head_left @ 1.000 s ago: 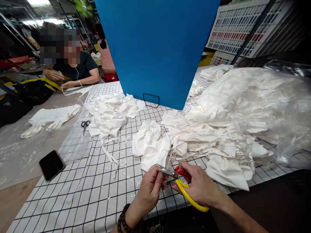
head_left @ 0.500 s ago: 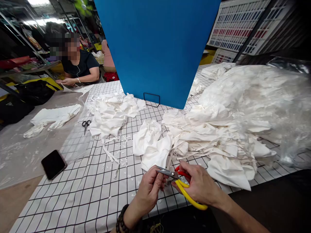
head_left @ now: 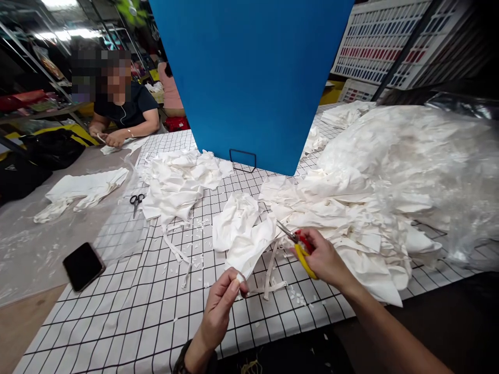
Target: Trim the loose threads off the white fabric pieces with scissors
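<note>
My left hand pinches the near corner of a white cloth piece that lies on the table in front of me. To its right, my right hand is closed round the handles of a pair of scissors, one handle red and the other yellow. The blades point up and left, above the edge of the cloth, and look closed or nearly so. Narrow white straps hang from the cloth onto the table between my hands. Small white clippings lie scattered near them.
A large heap of white cloth and a clear plastic bag fill the right. A blue board stands upright ahead. Left are another cloth pile, black scissors, a phone and a seated co-worker.
My hands have moved apart: the left toward me and left, the right with the scissors forward and right. The blades have left my left fingers. The co-worker's hands have come together on white cloth.
</note>
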`<state>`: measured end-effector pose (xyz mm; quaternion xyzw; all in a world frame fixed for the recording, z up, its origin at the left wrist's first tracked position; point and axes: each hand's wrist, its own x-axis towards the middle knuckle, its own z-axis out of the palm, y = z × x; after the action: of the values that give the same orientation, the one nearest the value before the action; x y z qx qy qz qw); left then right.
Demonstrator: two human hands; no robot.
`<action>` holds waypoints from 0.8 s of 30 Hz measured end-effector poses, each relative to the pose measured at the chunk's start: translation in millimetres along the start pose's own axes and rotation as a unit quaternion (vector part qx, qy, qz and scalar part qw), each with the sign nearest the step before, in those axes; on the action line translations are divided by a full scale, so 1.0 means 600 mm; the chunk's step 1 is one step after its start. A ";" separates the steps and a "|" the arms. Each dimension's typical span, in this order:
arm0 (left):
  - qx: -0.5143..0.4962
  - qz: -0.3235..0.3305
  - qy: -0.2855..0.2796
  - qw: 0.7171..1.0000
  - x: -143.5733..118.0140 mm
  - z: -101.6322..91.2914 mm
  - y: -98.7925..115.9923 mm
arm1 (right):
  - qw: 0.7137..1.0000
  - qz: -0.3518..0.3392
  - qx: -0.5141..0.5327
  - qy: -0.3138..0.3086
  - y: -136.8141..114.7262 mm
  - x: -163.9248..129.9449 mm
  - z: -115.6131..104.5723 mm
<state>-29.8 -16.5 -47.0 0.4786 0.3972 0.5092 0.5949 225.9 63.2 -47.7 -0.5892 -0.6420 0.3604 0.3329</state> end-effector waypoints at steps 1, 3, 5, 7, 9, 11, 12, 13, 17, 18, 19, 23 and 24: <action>0.007 0.002 0.001 1.000 -0.003 -0.004 0.000 | 1.000 -0.005 -0.026 -0.017 0.000 0.015 0.006; 0.029 0.005 0.003 1.000 -0.008 -0.009 0.003 | 0.996 -0.016 -0.069 -0.056 -0.004 0.039 0.026; 0.059 0.016 -0.001 0.998 -0.014 -0.013 0.009 | 0.993 -0.023 -0.084 -0.083 -0.010 0.055 0.043; 0.108 0.037 -0.015 0.993 -0.020 -0.016 0.018 | 0.992 -0.023 -0.081 -0.091 -0.015 0.066 0.046; 0.172 0.060 -0.036 0.983 -0.028 -0.021 0.026 | 0.994 -0.011 -0.038 -0.102 -0.022 0.078 0.028; 0.230 0.076 -0.050 0.969 -0.034 -0.025 0.030 | 0.993 -0.009 0.053 -0.102 -0.031 0.093 -0.004; 0.250 0.083 -0.052 0.963 -0.037 -0.028 0.031 | 0.990 -0.013 0.102 -0.094 -0.037 0.102 -0.021; 0.263 0.089 -0.050 0.959 -0.040 -0.031 0.031 | 0.986 -0.020 0.144 -0.076 -0.043 0.111 -0.038; 0.281 0.120 -0.013 0.952 -0.046 -0.053 0.035 | 0.973 -0.041 0.220 0.056 -0.074 0.139 -0.084; 0.279 0.132 0.004 0.951 -0.046 -0.061 0.039 | 0.970 -0.043 0.226 0.082 -0.082 0.143 -0.091; 0.277 0.143 0.022 0.950 -0.046 -0.071 0.045 | 0.967 -0.046 0.229 0.102 -0.089 0.147 -0.098; 0.252 0.166 0.099 0.948 -0.043 -0.114 0.075 | 0.965 -0.067 0.173 0.186 -0.108 0.152 -0.133; 0.247 0.162 0.110 0.949 -0.042 -0.123 0.080 | 0.968 -0.064 0.117 0.211 -0.111 0.151 -0.142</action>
<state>-115.5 -27.8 -17.0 0.6092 0.4905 0.5346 0.3201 256.9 156.7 53.5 -0.5665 -0.5473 0.2787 0.5495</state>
